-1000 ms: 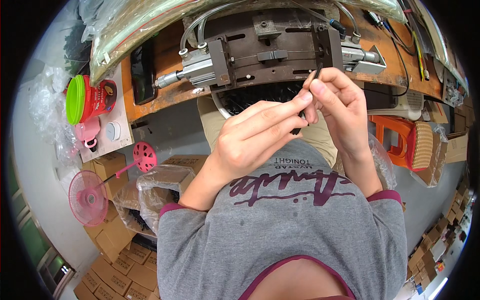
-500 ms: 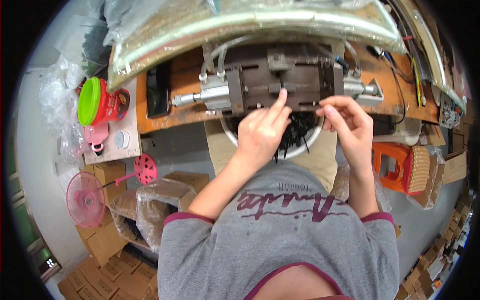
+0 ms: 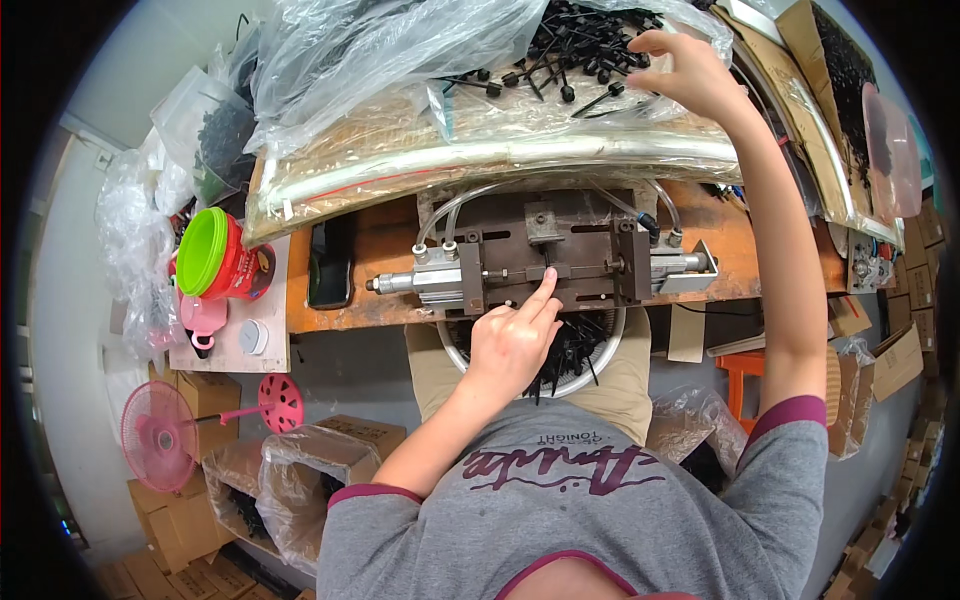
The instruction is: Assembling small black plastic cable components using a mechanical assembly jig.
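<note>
My left hand (image 3: 508,345) rests at a dark metal clamping fixture (image 3: 590,248) on the bench. Its index finger is stretched out and touches the small block in the fixture's middle, where a thin black part sits, mostly hidden. The other fingers are loosely bent and grip nothing. Above and to the right, my right hand (image 3: 690,75) hovers at the edge of a pile of black stemmed parts (image 3: 585,50) with knobbed ends. Thumb and index finger are spread, with nothing visible between them. Below the fixture, a white-rimmed basket (image 3: 610,355) on my lap holds similar black parts.
Silver air cylinders (image 3: 437,278) with clear hoses flank the fixture. A plastic-wrapped ledge (image 3: 480,155) stands behind it. On the left are a phone (image 3: 330,263), a red and green bucket (image 3: 235,265) and a pink fan (image 3: 160,437). An orange stool (image 3: 737,385) stands at right.
My right hand has left the fixture's right side and reached up to the pile of black parts. My left hand stays at the fixture's middle. The view has tilted up, showing the pile.
</note>
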Demonstrator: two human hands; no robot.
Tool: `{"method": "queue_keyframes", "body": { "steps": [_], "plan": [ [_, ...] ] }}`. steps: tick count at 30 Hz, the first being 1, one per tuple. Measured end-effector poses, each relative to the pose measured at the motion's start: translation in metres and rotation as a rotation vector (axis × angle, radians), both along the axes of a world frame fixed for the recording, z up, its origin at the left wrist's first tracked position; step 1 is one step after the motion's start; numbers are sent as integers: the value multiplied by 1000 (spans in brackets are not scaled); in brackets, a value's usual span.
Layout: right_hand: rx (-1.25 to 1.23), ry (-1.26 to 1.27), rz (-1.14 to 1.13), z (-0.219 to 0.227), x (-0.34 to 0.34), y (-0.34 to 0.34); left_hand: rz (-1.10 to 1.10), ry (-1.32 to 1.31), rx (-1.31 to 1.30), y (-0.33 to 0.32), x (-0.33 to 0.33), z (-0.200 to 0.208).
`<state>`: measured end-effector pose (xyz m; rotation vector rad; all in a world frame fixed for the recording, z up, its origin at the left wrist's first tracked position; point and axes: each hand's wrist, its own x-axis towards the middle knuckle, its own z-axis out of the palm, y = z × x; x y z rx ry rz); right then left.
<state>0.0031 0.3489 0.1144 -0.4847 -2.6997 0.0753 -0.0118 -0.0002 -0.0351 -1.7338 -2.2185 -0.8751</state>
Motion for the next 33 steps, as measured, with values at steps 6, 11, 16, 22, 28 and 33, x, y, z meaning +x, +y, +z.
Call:
{"method": "queue_keyframes", "body": {
  "steps": [6, 11, 16, 22, 28, 33],
  "plan": [
    [-60, -484, -59, 3, -23, 20, -33, -24, -7, -3, -1, 3],
    [11, -522, -22, -2, -22, -7, -121, -128, -10, -19, -1, 14],
    [207, -509, 84, -9, -18, -17, -317, -263, -82, -33, 5, 25],
    [-140, -222, 109, 19, -3, -11, -342, -295, -163, -42, 9, 22],
    [-1093, 293, 254, 10, 26, -73, -232, -413, 267, -26, -2, 49],
    [-1566, 208, 267, -23, 59, -163, -120, -434, 467, -9, -11, 75]
  ]
}}
